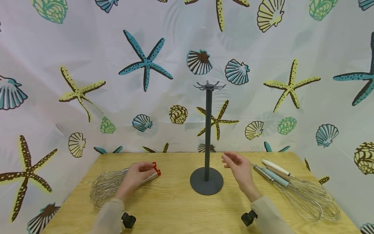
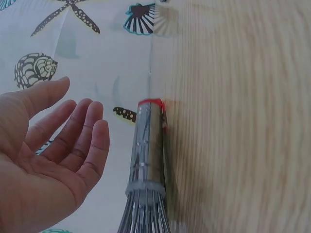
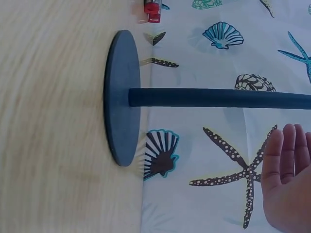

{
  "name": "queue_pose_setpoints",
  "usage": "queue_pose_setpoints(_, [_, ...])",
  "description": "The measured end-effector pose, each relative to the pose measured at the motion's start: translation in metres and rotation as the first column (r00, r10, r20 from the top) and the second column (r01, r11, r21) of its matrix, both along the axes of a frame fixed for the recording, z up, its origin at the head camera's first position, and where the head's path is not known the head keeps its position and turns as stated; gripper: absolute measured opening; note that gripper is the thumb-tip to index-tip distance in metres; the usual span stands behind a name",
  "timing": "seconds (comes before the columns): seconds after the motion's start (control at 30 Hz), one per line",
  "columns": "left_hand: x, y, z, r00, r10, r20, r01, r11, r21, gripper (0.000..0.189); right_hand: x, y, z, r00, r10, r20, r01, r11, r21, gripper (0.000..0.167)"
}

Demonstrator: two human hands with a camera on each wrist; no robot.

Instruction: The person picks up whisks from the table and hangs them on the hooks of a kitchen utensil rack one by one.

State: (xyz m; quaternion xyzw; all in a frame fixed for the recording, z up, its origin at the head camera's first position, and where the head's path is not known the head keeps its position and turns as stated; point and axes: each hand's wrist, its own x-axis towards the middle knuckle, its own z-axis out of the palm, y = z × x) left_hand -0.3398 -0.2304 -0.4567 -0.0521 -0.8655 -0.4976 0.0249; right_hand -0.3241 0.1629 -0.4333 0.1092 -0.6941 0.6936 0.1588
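Observation:
My left hand point(image 1: 135, 178) hovers above several wire whisks point(image 1: 105, 188) with steel handles and red ends at the table's left. The left wrist view shows its fingers loosely bent, apart from a whisk point(image 2: 148, 150), with nothing held. Right of the table's middle stands a dark grey stand point(image 1: 208, 136) with a round base and a ring of hooks on top, all bare. Beside its pole, to the right, my right hand point(image 1: 240, 169) is raised with relaxed fingers and holds nothing. The right wrist view also shows the stand's pole point(image 3: 194, 97) and part of that hand point(image 3: 291, 184).
At the table's right lie several more whisks point(image 1: 311, 196), with white, brown, light blue and steel handles pointing toward the back. A white curtain point(image 1: 181, 32) printed with starfish and shells hangs behind and beside the wooden table point(image 1: 178, 208).

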Motion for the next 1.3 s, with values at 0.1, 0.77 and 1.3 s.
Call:
queue_pose_setpoints(0.1, [0.000,-0.007,0.000,1.000,0.002,0.010,-0.002,1.000,-0.011,0.037,-0.002,-0.002,0.007,1.000,-0.004,0.004,0.004,1.000,-0.013,0.035])
queue_pose_setpoints(0.77, [-0.003,-0.031,-0.003,0.997,-0.064,0.035,0.067,0.994,-0.085,0.031,-0.013,-0.018,0.100,0.967,-0.044,-0.250,0.012,0.992,-0.130,0.031])
queue_pose_setpoints(1.3, [-0.006,-0.038,-0.010,0.997,-0.037,0.069,0.044,0.993,-0.106,0.032,-0.034,-0.018,0.151,0.959,-0.087,-0.271,0.042,0.985,-0.168,0.034])
